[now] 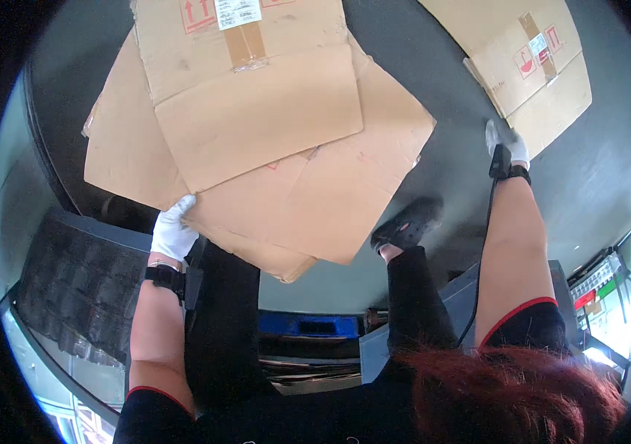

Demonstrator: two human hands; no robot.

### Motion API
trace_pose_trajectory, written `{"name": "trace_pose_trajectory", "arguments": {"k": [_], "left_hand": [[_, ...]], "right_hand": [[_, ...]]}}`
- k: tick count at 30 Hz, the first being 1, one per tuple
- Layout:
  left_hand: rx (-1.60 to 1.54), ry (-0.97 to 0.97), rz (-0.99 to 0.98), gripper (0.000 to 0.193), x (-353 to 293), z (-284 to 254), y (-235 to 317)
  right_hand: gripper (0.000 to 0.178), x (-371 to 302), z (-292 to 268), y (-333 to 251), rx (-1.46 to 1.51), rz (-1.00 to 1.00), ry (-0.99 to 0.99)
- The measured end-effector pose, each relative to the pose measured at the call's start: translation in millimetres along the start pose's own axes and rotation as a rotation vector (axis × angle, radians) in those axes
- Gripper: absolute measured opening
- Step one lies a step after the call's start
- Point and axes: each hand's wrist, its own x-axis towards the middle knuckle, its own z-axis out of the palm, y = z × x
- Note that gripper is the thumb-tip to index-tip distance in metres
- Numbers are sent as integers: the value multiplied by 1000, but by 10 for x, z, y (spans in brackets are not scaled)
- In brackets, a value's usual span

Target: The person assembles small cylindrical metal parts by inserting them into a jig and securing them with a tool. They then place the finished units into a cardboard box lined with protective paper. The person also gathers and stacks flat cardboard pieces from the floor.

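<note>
My left hand (pixel 175 228), in a white glove, is closed on the near edge of a flattened cardboard box (pixel 237 211), its thumb on top. This box lies in a loose stack of brown flattened boxes, turned at different angles. On top sits another flattened box (pixel 256 118) with red arrow marks, a white label and tape. My right hand (pixel 508 145), also gloved in white, is at the near left edge of a separate flattened box (pixel 552 111). Its thumb stands apart from the other fingers, which are partly hidden and blurred.
Dark grey floor (pixel 448 174) lies between the boxes. My shoe (pixel 408 222) stands between the stack and my right arm. A dark ribbed object (pixel 71 281) is at the left. Behind me are a blue pallet-like piece (pixel 308 325) and a grey panel (pixel 378 348); shelving (pixel 600 285) is at the right.
</note>
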Motion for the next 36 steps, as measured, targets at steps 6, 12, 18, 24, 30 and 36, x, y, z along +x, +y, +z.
{"name": "trace_pose_trajectory", "arguments": {"k": [6, 12, 18, 24, 30, 36], "left_hand": [[-62, -57, -57, 40, 189, 197, 145], [23, -11, -17, 38, 44, -38, 40], [331, -34, 100, 35, 42, -139, 13], [241, -5, 32, 33, 17, -59, 45], [231, -19, 46, 36, 4, -85, 60], [108, 23, 13, 38, -13, 68, 73]], "right_hand": [[38, 751, -638, 209, -588, -400, -65], [27, 259, 18, 75, 613, 307, 33], [28, 189, 94, -68, 623, 317, 23], [32, 263, 199, -191, 505, 437, -138], [33, 194, 606, -218, 459, 412, -88], [32, 165, 636, -213, 366, 246, -154]]}}
